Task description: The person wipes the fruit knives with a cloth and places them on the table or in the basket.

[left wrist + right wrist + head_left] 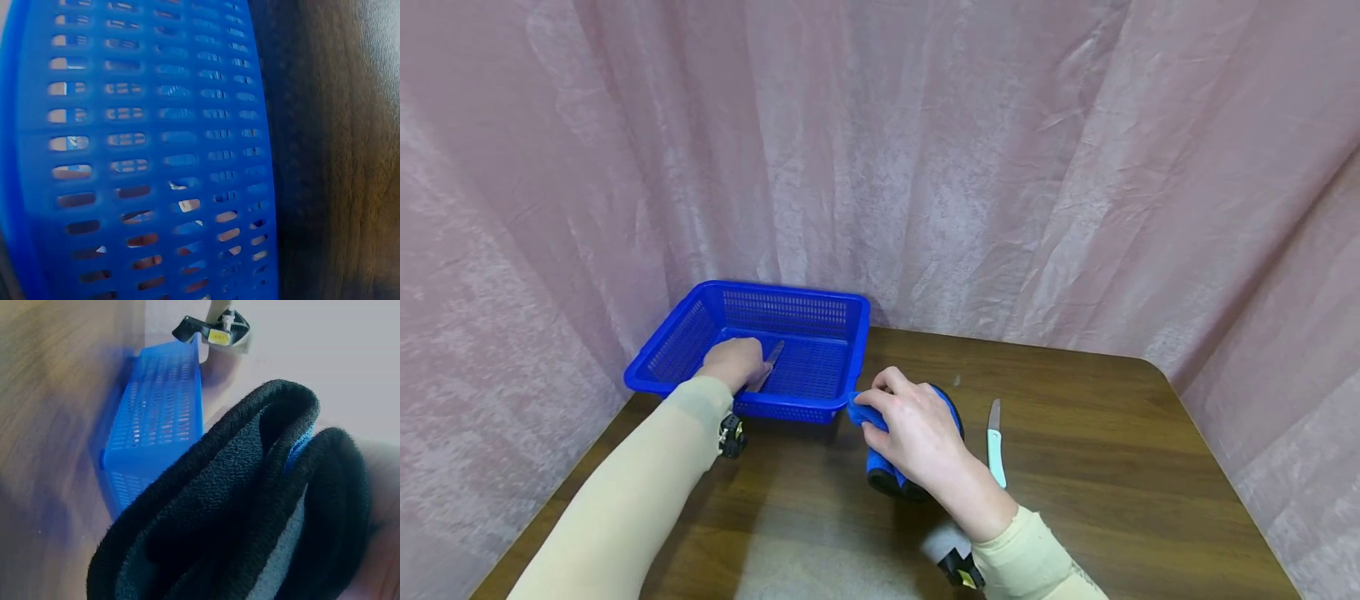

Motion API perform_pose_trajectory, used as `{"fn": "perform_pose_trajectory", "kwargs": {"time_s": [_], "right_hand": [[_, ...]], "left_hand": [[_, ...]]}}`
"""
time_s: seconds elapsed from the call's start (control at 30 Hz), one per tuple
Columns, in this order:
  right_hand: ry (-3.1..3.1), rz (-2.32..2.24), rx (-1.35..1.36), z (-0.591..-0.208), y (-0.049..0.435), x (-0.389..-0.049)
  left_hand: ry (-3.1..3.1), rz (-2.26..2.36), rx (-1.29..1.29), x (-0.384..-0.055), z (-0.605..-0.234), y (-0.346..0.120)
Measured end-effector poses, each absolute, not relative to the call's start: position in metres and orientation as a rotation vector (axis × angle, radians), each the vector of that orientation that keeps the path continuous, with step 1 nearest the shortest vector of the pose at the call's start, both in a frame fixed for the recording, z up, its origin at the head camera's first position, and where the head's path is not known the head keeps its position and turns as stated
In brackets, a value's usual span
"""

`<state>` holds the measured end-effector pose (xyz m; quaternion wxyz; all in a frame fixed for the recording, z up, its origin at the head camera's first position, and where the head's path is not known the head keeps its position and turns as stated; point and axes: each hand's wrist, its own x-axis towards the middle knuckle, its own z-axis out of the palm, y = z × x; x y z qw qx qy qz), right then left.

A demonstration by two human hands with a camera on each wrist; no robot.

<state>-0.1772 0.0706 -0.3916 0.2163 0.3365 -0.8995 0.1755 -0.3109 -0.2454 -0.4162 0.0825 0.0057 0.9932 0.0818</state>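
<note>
Inside the blue plastic basket (816, 367), my left hand (732, 361) reaches over the near side and holds a knife (777, 353) close to the basket floor. Its blade points away to the upper right. Through the slotted wall of the basket (156, 137), the left wrist view shows only bits of that hand. My right hand (917, 429) grips a folded blue cloth (880, 462) with black edging, just right of the basket. Thick dark folds of the cloth (225, 487) fill the right wrist view.
A second knife (995, 454) with a mint-green handle lies on the wooden table (1097, 450), right of the cloth, blade pointing away. Pink curtains (940, 167) hang behind the table and along both sides. A wrist camera (731, 436) sits on my left wrist.
</note>
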Motion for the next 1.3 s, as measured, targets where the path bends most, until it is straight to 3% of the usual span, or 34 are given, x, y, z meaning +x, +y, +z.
{"fn": "perform_pose_trajectory", "kwargs": {"time_s": [0.9,1.3], "right_hand": [[-2.512,0.431,0.799,-0.389,0.113,-0.178],[-2.569,0.443,0.682,-0.389,0.139,-0.175]], "left_hand": [[3.438,0.353,0.432,-0.274,-0.396,-0.186],[3.575,0.185,0.655,-0.257,-0.382,-0.152]]}}
